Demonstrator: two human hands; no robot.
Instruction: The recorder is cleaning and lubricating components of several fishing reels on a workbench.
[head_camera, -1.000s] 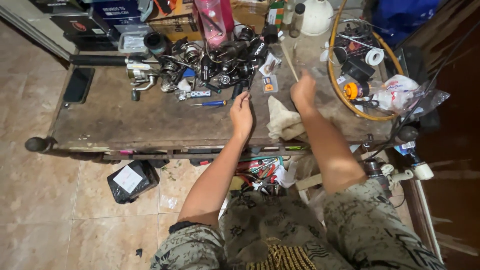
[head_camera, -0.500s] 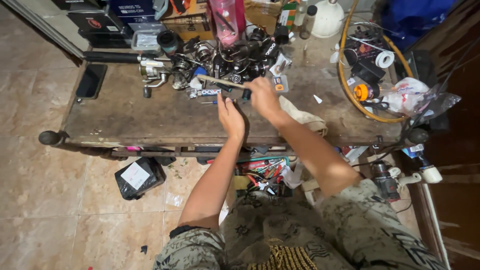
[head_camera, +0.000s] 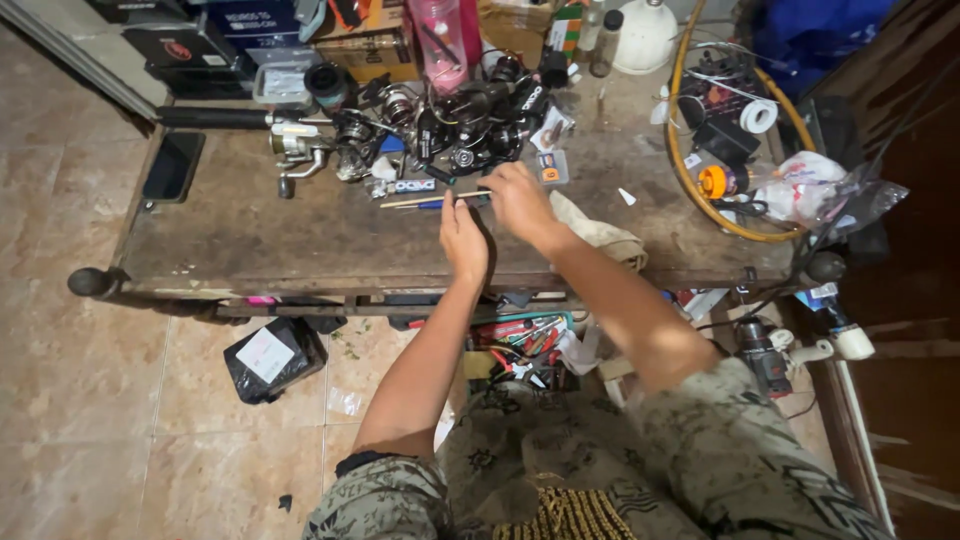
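My right hand (head_camera: 518, 199) grips one end of a thin wooden stick (head_camera: 420, 199) that lies almost flat across the worn wooden table (head_camera: 300, 240), pointing left. Just left of it, my left hand (head_camera: 463, 237) rests palm-down on the tabletop with fingers apart, holding nothing and close to the stick and a blue pen (head_camera: 430, 205). A heap of fishing reels (head_camera: 440, 130) lies just beyond both hands. Behind my right wrist lies a crumpled beige cloth (head_camera: 600, 232).
A phone (head_camera: 173, 165) lies at the table's left end. A yellow hose ring (head_camera: 700, 190) at the right holds tape rolls and parts, beside a plastic bag (head_camera: 810, 190). Boxes and bottles line the far edge. Tools (head_camera: 520, 335) fill a shelf underneath; a black packet (head_camera: 272, 355) is on the floor.
My right hand came down from over the cloth, where it held the stick upright, and moved left; the stick now lies nearly flat. My left hand stayed on the table.
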